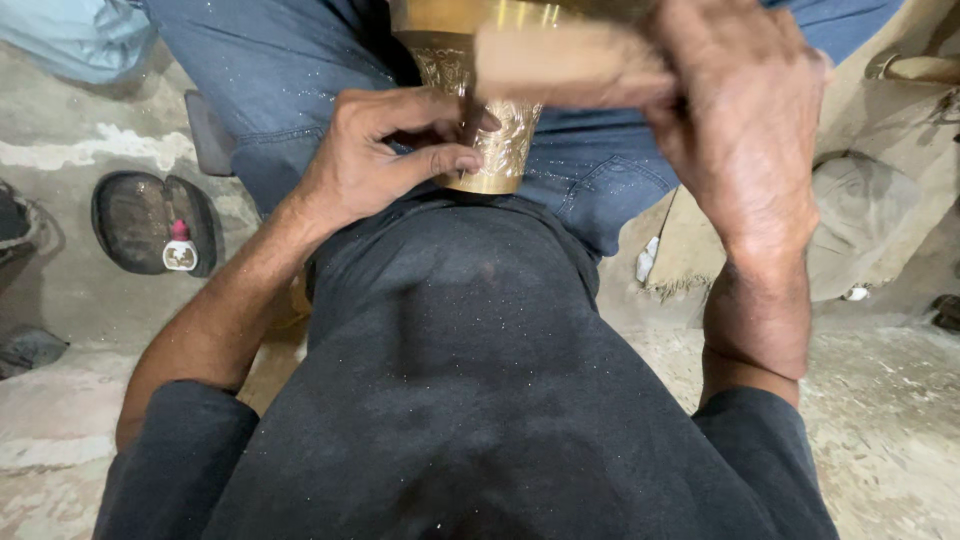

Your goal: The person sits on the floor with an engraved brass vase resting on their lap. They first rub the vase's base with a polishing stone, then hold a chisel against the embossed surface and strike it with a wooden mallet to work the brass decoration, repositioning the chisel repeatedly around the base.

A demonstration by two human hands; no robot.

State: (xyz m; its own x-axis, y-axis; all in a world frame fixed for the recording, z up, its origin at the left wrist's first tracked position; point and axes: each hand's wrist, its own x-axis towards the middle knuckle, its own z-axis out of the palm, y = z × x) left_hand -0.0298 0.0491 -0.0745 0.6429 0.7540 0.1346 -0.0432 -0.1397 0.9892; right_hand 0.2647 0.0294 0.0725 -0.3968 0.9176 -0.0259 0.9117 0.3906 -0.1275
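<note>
Left hand [385, 160] pinching the narrow end of an engraved brass vessel [500, 140] resting on the lap, right hand [735, 130] closed around a blurred wooden tool [565, 62] (across the vessel's upper part), small red-capped bottle [180, 250] on a dark sandal [150, 222] far left of the vessel.

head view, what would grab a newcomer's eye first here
The shiny brass vessel with engraved patterns stands out at top centre, resting on the person's lap. The left hand pinches something thin against its engraved side, while the right hand holds a blurred wooden tool above it. At the left, a dark sandal lies on the dusty floor.
</note>
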